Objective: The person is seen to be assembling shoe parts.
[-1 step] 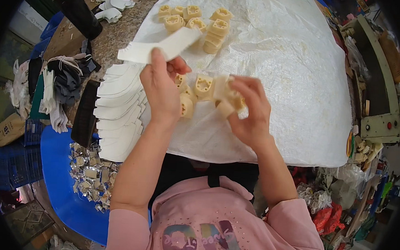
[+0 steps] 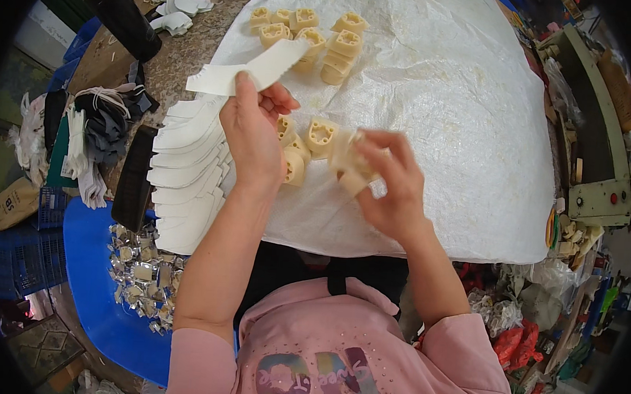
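My left hand [image 2: 254, 132] pinches a curved white strip [image 2: 254, 74] between thumb and fingers, holding it up over the sheet. My right hand [image 2: 389, 176] has its fingers closed around a cream shoe heel [image 2: 347, 159], which is smeared by motion. Just left of it stands another cream heel [image 2: 322, 137] with a star-shaped recess in its top. Between my hands lie a few more heels [image 2: 294, 167], partly hidden by my left hand. Beside my left forearm, an overlapping stack of curved white strips [image 2: 187, 164] fans along the sheet's edge.
Several cream heels [image 2: 339, 54] are grouped farther back on the white sheet [image 2: 451, 111]. A black cylinder [image 2: 124, 19] stands at the far left. Low on the left is a blue tub [image 2: 100, 285] with metallic scraps. A grey-green metal frame [image 2: 600, 142] stands at the right.
My right hand has shifted slightly left with the cream heel. The white strip has tilted a little, its far end moving left. My left hand has barely moved.
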Tool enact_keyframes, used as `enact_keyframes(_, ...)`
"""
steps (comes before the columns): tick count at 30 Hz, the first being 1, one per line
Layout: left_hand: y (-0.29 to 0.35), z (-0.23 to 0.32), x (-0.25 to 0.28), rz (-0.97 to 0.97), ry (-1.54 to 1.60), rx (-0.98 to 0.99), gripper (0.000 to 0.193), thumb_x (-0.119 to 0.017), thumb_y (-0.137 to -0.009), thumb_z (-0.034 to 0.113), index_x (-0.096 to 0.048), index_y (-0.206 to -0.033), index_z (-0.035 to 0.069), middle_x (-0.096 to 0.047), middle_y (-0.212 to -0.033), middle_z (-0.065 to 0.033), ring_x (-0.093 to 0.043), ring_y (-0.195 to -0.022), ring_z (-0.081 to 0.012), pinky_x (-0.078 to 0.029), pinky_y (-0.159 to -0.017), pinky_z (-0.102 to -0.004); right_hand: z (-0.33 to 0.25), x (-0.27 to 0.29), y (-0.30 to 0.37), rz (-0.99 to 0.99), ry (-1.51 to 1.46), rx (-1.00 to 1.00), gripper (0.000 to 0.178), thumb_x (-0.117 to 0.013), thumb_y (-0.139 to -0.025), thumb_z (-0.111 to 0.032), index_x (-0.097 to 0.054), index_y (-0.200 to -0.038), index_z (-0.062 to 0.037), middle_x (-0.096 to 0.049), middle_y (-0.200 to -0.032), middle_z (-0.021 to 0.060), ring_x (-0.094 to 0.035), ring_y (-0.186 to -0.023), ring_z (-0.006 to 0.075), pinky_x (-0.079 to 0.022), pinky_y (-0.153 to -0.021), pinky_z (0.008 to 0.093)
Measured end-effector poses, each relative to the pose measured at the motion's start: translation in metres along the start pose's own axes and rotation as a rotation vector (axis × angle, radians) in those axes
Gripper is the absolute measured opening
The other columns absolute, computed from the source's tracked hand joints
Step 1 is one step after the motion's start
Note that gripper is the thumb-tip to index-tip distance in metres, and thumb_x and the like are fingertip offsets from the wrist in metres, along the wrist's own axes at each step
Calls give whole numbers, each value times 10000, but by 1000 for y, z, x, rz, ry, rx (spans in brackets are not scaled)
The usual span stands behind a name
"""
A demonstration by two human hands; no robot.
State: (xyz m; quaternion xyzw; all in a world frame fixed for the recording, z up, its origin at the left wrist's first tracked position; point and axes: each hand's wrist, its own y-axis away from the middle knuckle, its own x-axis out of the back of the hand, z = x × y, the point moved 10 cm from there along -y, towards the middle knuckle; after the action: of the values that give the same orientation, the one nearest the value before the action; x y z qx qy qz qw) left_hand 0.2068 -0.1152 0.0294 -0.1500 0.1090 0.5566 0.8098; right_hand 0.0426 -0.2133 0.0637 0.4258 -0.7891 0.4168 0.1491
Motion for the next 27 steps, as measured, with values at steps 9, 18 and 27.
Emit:
enact_keyframes(9,9,1,-2,4,327,126,372,-373,-991,312,-552,-879,6,-530,-730,-54,-499,-674,-144,-431,-659,-298,-19,-27,27,-162,345,184,314,-593,-656,3,-602,-969,19,-547,-1124,138,-547,-967,291,-473,-806,370)
enact_keyframes(18,54,14,13,-94,198,209,367,-388,-992,324,-548,-1032,-4,-553,-764,-60,-410,-549,-105,-311,-509,-245,-7,-8,25,45,175,113,390,-597,-665,72,-587,-1048,-4,-607,-1060,146,-611,-861,292,-522,-728,348)
enact_keyframes(27,107,-1,40,-108,79,314,316,-399,-991,189,-475,-1189,-44,-517,-642,-65,-416,-510,-94,-340,-476,-231,33,13,29,311,-763,-296,274,-511,-879,72,-527,-1141,-7,-538,-1118,102,-575,-964,161,-504,-810,294)
